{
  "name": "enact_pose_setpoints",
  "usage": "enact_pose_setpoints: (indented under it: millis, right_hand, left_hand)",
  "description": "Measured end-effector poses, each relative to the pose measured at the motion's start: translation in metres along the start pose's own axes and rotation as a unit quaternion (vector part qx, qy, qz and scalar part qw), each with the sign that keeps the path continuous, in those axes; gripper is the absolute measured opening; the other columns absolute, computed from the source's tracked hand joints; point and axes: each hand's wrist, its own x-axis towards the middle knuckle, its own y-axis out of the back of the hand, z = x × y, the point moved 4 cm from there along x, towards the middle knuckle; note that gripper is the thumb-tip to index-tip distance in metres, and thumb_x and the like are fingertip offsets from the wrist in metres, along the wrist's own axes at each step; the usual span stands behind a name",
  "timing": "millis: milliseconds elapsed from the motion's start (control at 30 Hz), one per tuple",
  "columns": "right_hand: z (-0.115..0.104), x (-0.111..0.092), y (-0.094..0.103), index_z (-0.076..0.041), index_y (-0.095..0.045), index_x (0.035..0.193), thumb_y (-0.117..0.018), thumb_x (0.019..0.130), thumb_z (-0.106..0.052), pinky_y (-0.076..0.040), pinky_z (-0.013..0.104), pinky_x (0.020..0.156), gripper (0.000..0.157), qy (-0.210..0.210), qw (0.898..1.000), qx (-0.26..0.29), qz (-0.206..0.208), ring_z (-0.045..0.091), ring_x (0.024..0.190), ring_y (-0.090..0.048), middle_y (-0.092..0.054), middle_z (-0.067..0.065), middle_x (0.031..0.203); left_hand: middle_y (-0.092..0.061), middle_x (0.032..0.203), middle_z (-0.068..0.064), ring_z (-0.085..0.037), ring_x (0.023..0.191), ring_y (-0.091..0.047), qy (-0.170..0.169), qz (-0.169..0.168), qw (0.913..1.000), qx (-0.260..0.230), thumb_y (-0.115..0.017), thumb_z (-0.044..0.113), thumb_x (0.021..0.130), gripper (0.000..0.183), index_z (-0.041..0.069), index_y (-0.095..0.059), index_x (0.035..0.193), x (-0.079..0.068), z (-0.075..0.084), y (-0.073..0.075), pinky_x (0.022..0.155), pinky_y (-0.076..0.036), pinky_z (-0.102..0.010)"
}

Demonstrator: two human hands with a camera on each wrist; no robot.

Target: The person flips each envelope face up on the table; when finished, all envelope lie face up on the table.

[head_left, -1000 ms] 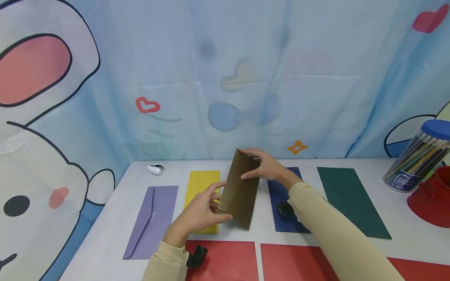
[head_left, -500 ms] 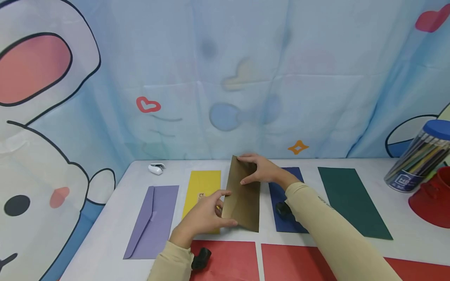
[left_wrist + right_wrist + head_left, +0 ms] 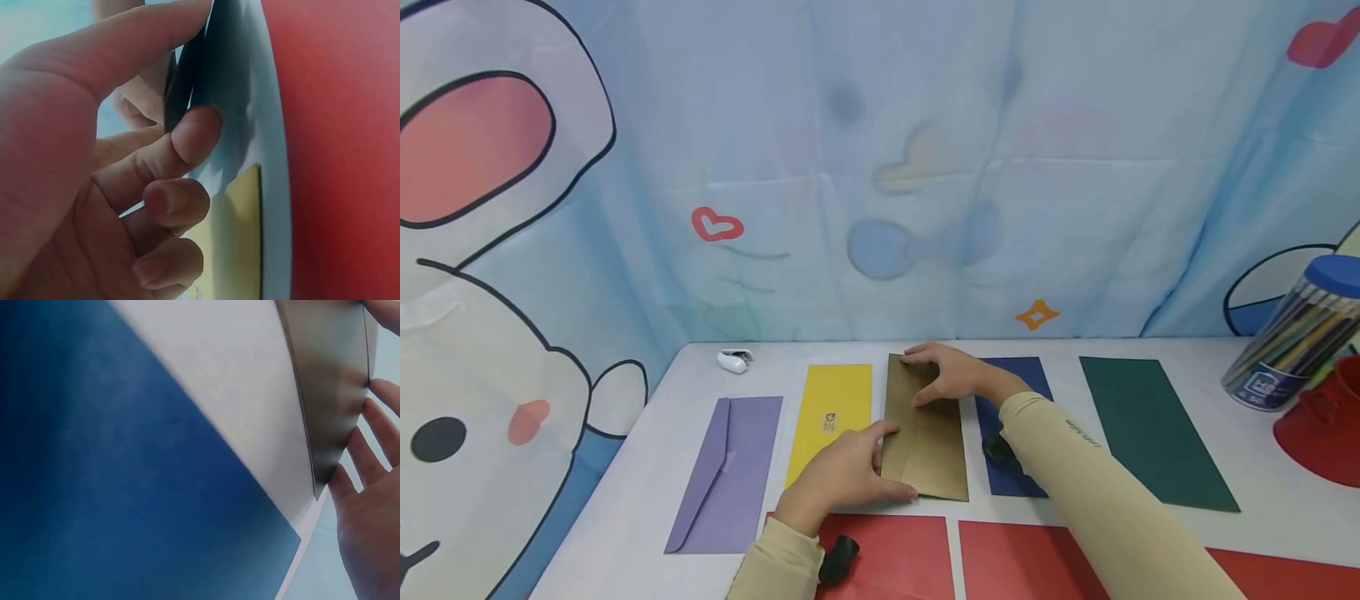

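Observation:
A gold-brown envelope [image 3: 936, 462] lies low over the white table between the yellow and blue envelopes, its near edge tilted slightly. My left hand [image 3: 850, 468] holds its lower left corner, thumb at the near edge and index finger along the left side. In the left wrist view the envelope [image 3: 180, 87] appears edge-on between thumb and index finger, the other fingers curled below. My right hand [image 3: 953, 372] grips the far end, thumb on the face and fingers over the top edge. The right wrist view shows those fingertips along the rim of the envelope [image 3: 331, 369].
Left are a yellow envelope [image 3: 838, 400] and a purple envelope [image 3: 748, 467]; right, a blue envelope [image 3: 1017, 483] and a green one [image 3: 1157, 433]. Red envelopes [image 3: 895, 558] line the front. A white stapler-like item [image 3: 732, 361], a pencil jar [image 3: 1288, 342] and a red pot [image 3: 1326, 429] stand farther off.
The gold-brown envelope has come down from a steep tilt to nearly flat, its near end swinging right. Both hands have lowered with it, the left shifting slightly right.

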Motion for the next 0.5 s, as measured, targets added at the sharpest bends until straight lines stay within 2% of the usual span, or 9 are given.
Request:
enact_pose_setpoints:
  millis: [300,500]
  right_hand:
    - [-0.0014,0.0014,-0.0078,-0.004,-0.052,0.147,-0.079,0.084,-0.028,-0.029,0.058,0.112,0.072,0.003,1.0,-0.021,-0.021,0.04,0.144,-0.03,-0.039,0.016,0.155]
    - [-0.0066,0.0022,-0.0108,-0.003,-0.051,0.147,-0.078,0.085,-0.029,-0.027,0.059,0.112,0.072,-0.001,0.999,-0.035,-0.033,0.041,0.146,-0.025,-0.037,0.016,0.157]
  left_hand:
    - [-0.054,0.063,0.005,-0.007,0.06,-0.051,0.01,-0.012,0.9996,0.024,-0.089,0.048,0.072,0.087,0.01,-0.054,0.142,0.0001,0.0001,-0.0062,0.056,-0.043,-0.028]
    - [-0.054,0.064,0.006,-0.007,0.068,-0.054,0.012,-0.017,0.9992,0.035,-0.088,0.05,0.073,0.086,0.011,-0.055,0.142,-0.0007,-0.0008,-0.0072,0.063,-0.047,-0.029]
